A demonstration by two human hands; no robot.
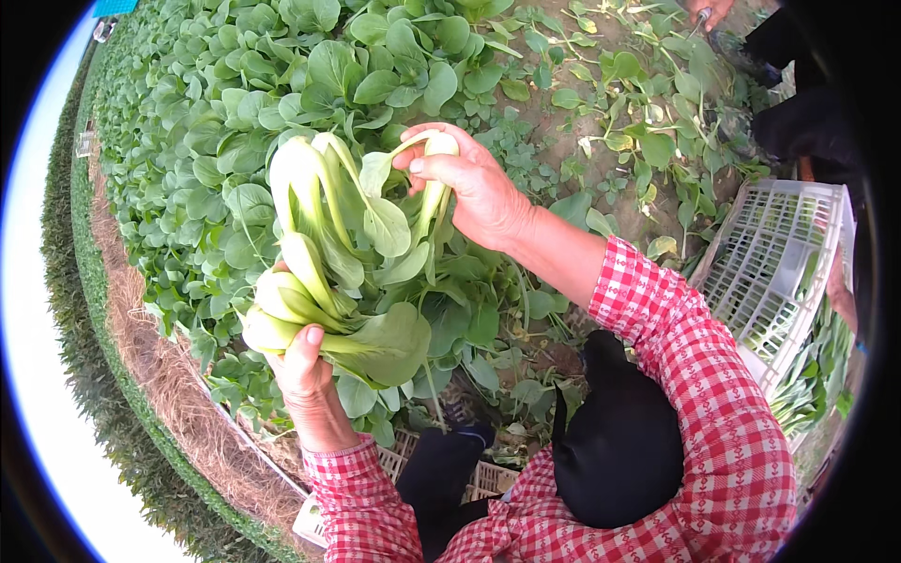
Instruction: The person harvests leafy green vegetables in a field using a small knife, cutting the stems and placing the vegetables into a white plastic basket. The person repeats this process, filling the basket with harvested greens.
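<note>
A bunch of several bok choy heads (299, 302) rests in my left hand (306, 373), pale bases to the left and green leaves spreading right. My left thumb presses across the lowest stalks; the fingers behind are mostly hidden. Higher up, my right hand (482, 186) grips one more bok choy head (438, 186) by its pale base. A thin bent leaf stalk (407, 145) sits between its thumb and fingers, with a small leaf hanging from it. The leaves of both overlap in the middle, so I cannot tell where they part.
Growing bok choy (338, 67) fills the bed ahead. Cut leaves (658, 148) litter the soil at right. A white plastic crate (764, 246) stands beside my right arm, with greens near it. Another person's hand (711, 10) holds a small tool at top right. Dry straw (151, 352) lines the left edge.
</note>
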